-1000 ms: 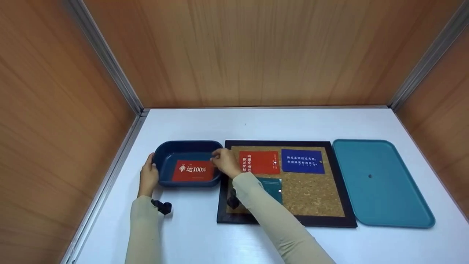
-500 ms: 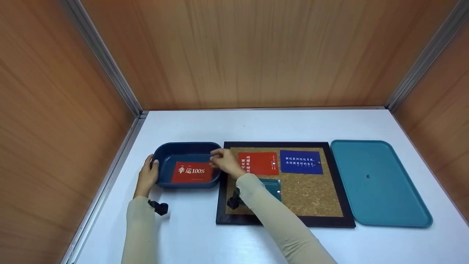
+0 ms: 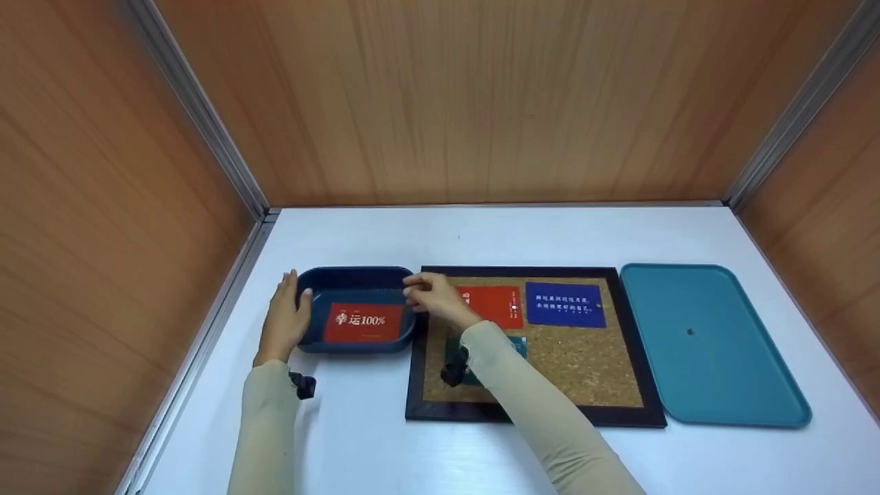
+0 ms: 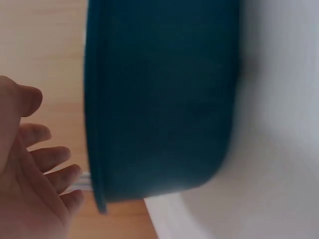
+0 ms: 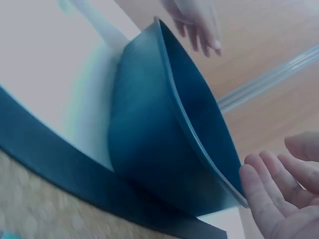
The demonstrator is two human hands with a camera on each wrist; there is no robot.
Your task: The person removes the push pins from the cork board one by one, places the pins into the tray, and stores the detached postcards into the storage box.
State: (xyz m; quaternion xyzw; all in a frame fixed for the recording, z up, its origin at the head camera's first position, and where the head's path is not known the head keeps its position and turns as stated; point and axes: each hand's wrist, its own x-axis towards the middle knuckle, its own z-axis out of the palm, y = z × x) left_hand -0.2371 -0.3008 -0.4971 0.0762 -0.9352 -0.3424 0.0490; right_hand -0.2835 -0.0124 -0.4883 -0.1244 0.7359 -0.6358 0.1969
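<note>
A dark blue rectangular basin (image 3: 357, 348) sits on the white table, with a red card (image 3: 364, 331) printed in white lying inside it. Just off the basin's left rim is my left hand (image 3: 284, 322), its fingers extended and thumb apart; the left wrist view shows a gap between the fingers (image 4: 52, 158) and the basin wall. My right hand (image 3: 440, 302) is at the opposite rim. Its fingers (image 5: 264, 191) are loosely bent, and the thumb stands clear of them. One fingertip overlaps the rim in the right wrist view; contact is unclear. I see nothing held in either hand.
A black-framed cork board (image 3: 584, 371) adjoins the basin. On it are a red card (image 3: 505, 297), a blue card (image 3: 566, 304) and a green card (image 3: 517, 346), the last partly hidden by my right arm. A teal tray (image 3: 715, 371) with a small dark spot stands at right.
My left hand has released the left rim, its fingers straightening and shifting slightly right. My right hand has drawn a little to the right. The card inside the basin has stayed put.
</note>
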